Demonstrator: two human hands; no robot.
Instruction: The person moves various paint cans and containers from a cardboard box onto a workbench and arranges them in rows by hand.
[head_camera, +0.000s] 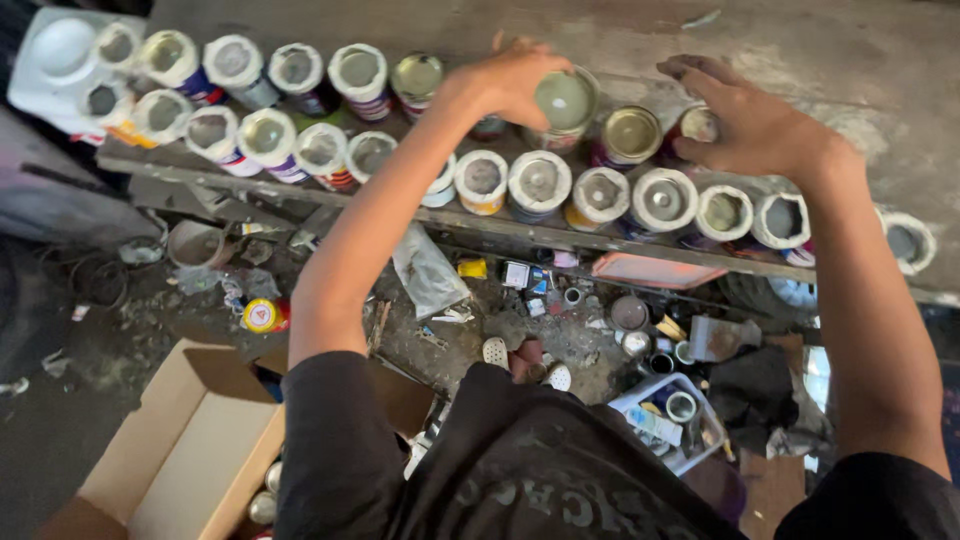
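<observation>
Round metal can (565, 103), upper centre of frame, upright on the grey concrete ledge (800, 60), long axis vertical, pale dull flat lid facing the camera. Left hand (508, 82) clamped over its left rim, fingers curled round the side, gripping the can. Right hand (745, 125), upper right, fingers spread and bent downward over a second tin (697, 124), fingertips at its rim; hold on it cannot be told. Between the two, one brass-coloured lidded tin (630, 134). Front row along the ledge edge: about fifteen cans (539, 181) with crusted white rims and grey hollow centres, mouths up, touching side by side. Back row at upper left: about six more, similar. Below the ledge, dirty floor littered with small tins, caps, scraps. Open cardboard box (190, 450), lower left, plain brown, flaps up, a few cans inside.
</observation>
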